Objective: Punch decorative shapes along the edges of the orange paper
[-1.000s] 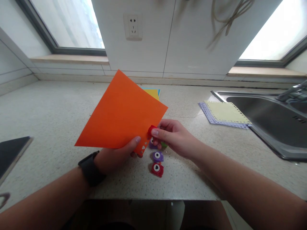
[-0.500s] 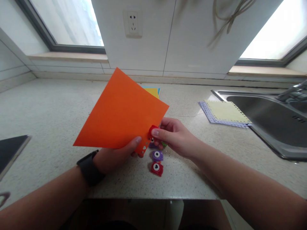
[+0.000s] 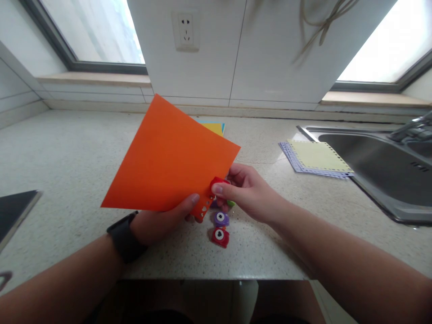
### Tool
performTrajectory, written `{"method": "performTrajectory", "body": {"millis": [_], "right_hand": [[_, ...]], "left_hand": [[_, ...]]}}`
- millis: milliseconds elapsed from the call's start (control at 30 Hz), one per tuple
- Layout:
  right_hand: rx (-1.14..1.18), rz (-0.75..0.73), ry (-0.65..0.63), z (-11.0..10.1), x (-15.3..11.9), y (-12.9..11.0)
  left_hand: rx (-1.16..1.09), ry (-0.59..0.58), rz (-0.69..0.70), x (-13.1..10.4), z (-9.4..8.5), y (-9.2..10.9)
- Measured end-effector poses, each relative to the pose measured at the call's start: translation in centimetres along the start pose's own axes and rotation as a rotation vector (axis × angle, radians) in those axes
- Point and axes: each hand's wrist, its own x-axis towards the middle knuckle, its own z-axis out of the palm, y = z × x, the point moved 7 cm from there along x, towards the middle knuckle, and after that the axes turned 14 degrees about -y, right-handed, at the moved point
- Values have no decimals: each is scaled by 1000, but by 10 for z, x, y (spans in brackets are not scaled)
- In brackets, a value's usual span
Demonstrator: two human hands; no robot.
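An orange sheet of paper [image 3: 165,157] is held up over the counter, with a few small holes, some heart-shaped, near its lower right corner. My left hand [image 3: 172,218] pinches the bottom edge, thumb on top and fingers beneath. At the right edge of the sheet, my right hand [image 3: 245,189] grips a red craft punch [image 3: 218,182], its thumb pressed on it. Below on the counter lie a purple craft punch [image 3: 221,218] and another red craft punch [image 3: 220,236]. A green punch [image 3: 231,204] is partly hidden behind the right fingers.
Cream and lilac sheets with punched borders [image 3: 317,156] lie by the steel sink [image 3: 378,180]. Behind the orange paper, yellow and blue sheets [image 3: 216,128] peek out. A dark flat panel [image 3: 16,211] is at the left; a wall socket [image 3: 186,29] is above.
The orange sheet has tilted slightly, its top corner shifting left and its right corner a little right. Both hands keep their hold; the red punch has moved slightly at the edge.
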Motion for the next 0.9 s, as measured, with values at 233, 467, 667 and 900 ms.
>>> {"method": "performTrajectory", "body": {"millis": [233,467,667,900], "right_hand": [[13,1,-20,-4,-1,2],[19,-83,147,-29,-6,-8],[-37,-99,314,-54,-9,-10],[-435,8,408,-76,-13,-12]], "left_hand": [[52,22,-7,0,-2,7],[-6,91,-95,0,-5,6],[-18,119,-130,-1,-7,0],[-164,63,-86,1,-9,-15]]}}
